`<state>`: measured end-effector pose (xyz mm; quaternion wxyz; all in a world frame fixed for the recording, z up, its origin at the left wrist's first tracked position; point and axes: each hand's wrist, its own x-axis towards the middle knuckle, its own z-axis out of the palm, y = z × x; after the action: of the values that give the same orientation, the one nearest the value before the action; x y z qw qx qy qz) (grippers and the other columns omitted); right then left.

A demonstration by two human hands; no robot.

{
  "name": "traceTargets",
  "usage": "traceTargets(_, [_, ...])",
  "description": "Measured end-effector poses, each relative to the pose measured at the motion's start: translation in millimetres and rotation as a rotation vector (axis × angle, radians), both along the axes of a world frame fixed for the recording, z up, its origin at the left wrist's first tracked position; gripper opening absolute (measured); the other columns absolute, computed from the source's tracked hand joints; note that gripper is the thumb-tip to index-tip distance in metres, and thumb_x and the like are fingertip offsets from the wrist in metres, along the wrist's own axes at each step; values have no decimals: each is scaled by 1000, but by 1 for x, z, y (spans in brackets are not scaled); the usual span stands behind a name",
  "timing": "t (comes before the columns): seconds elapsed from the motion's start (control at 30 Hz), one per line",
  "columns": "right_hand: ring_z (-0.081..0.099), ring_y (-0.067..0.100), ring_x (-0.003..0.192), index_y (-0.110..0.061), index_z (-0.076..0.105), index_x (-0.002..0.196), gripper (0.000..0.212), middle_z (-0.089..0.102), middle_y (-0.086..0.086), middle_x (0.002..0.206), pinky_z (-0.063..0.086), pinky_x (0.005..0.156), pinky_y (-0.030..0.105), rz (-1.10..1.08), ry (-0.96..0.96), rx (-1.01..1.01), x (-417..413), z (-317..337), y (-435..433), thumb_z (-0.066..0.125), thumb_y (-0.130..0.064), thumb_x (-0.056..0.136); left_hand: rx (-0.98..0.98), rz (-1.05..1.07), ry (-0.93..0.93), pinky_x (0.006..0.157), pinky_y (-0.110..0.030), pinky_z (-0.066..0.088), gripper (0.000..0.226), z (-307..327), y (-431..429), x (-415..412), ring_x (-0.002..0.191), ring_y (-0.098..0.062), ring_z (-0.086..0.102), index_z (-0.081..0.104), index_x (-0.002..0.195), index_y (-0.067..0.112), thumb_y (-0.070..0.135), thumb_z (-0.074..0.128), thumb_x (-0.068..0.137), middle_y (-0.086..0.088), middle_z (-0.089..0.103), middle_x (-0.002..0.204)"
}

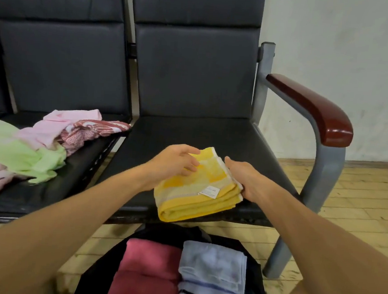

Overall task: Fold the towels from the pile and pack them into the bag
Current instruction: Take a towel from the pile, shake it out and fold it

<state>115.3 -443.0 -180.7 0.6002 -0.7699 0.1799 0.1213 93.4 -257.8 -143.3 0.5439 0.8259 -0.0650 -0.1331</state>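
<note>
Yellow towel (198, 194), one, folded on the seat (189, 134): left hand (175, 162) rests relaxed fingers on top; right hand (247, 183) touches its edge, fingers hidden, grip unclear. Bag (97, 276) holds two more: red towel (147, 271), blue towel (212, 272).

Both bare forearms reach forward, converging; the left hand (175, 164) lies palm down, fingers loosely bent, the right hand (247, 182) turned edge-on (fingers hidden, thumb forward).

Bare seat (189, 134) beyond yellow towel (198, 194); armrest (309, 105) rightward.
</note>
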Motion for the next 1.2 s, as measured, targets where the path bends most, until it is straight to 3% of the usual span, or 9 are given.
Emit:
traceTargets(0.17, [68,24,84,-10,67,107,46,72,10,99,55,68,32,29,-7,31,-6,7,5,56,-53,93,376,-69,-282,95,-26,45,29,-16,54,-10,110,-7,54,64,100,39,13,51,97,12,57,110])
traceTargets(0.3, [71,27,85,-6,61,119,53,73,11,101,57,66,36,62,21,-35,-4,7,9,71,-45,85,261,-115,-260,100,-30,46,28,-35,75,-16,110,-3,56,69,94,41,14,60,94,21,61,109])
traceTargets(0.43, [71,31,88,-6,56,122,51,71,14,104,59,77,46,51,21,-71,-1,6,14,75,-35,84,156,78,-313,95,-25,46,29,-46,80,-17,104,-3,57,69,98,35,8,59,92,11,60,109])
traceTargets(0.6, [73,28,84,-4,67,110,32,75,11,93,59,77,42,153,31,-73,-7,10,27,69,-28,90,252,211,-57,84,-27,42,21,-50,83,-7,101,-12,54,57,114,20,27,52,95,-2,51,122])
traceTargets(0.7, [74,27,85,-6,67,114,27,76,10,96,59,72,38,212,-7,61,-14,16,34,59,-26,97,267,171,51,71,-30,40,31,-48,88,-6,84,-16,56,61,94,10,39,51,95,-6,59,100])
traceTargets(0.8, [73,28,91,-11,64,119,28,74,10,105,61,69,39,280,-81,232,-22,27,34,56,-25,96,129,167,93,65,-29,39,25,-40,91,-16,71,-14,50,58,91,11,36,54,96,-2,58,84])
traceTargets(0.9, [70,31,100,-13,61,123,36,72,11,114,61,76,43,371,-103,380,-31,33,28,56,-26,90,-175,136,173,76,-31,52,22,-35,99,-24,93,-20,64,51,111,13,30,56,97,-7,66,107])
traceTargets(1.03, [65,35,112,-12,56,131,43,67,13,125,56,88,49,406,-111,537,-39,34,30,52,-26,90,-521,72,345,97,-46,51,57,-37,104,-25,110,-28,65,35,130,24,29,70,85,-12,63,126])
traceTargets(1.2, [65,36,111,-14,57,128,34,67,13,123,57,85,52,351,-116,661,-42,38,32,47,-24,97,-677,122,277,97,-53,50,84,-38,91,-27,112,-27,65,32,144,28,27,80,75,-6,62,130])
